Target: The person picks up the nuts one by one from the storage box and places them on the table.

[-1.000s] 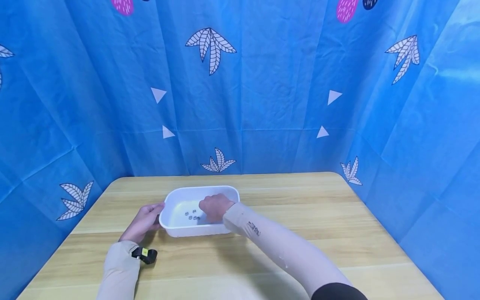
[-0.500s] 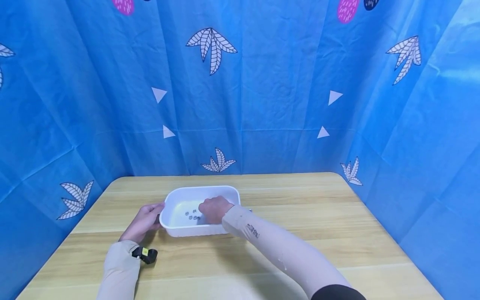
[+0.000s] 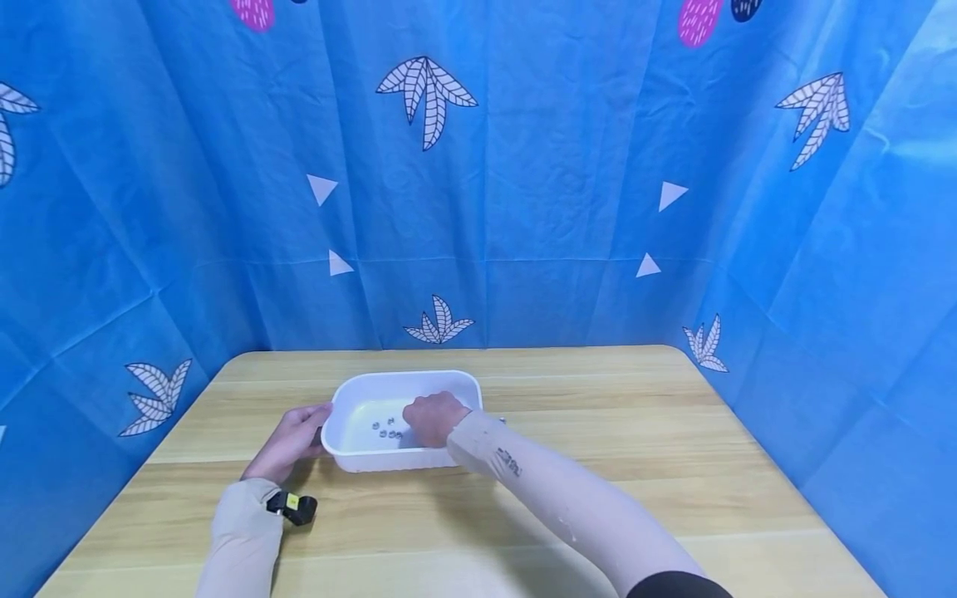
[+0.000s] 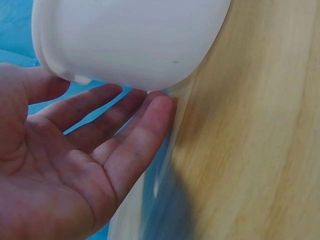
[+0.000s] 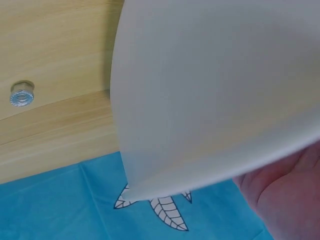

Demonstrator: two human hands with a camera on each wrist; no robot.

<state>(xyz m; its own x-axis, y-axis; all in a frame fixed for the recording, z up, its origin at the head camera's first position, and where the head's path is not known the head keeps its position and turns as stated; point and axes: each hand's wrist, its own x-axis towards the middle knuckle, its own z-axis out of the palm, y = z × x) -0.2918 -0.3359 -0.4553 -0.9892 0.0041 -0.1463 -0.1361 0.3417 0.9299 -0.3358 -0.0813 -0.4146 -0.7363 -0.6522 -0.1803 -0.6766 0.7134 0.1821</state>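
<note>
A white plastic basin (image 3: 374, 461) stands on the wooden table, with several small metal nuts (image 3: 384, 433) on its floor toward the left. At the basin's left end my left hand (image 3: 293, 436) holds on. The left wrist view shows that thumb at the rim and the fingers bent against the underside of the basin wall (image 4: 135, 45). My right hand (image 3: 434, 418) reaches over the right side into the basin, knuckles up. Its fingertips are hidden, and I cannot tell whether they hold a nut. In the right wrist view the basin wall (image 5: 200, 100) covers most of that hand (image 5: 290, 195).
A single flange nut (image 5: 22, 93) lies on the table outside the basin's right end. The wooden table (image 3: 635, 465) extends to the right and front. Blue patterned curtain (image 3: 553, 208) encloses the back and both sides.
The lone nut, hidden behind the right sleeve a second ago, now shows beside it. Both hands stay at the basin, and the whole head view has shifted slightly.
</note>
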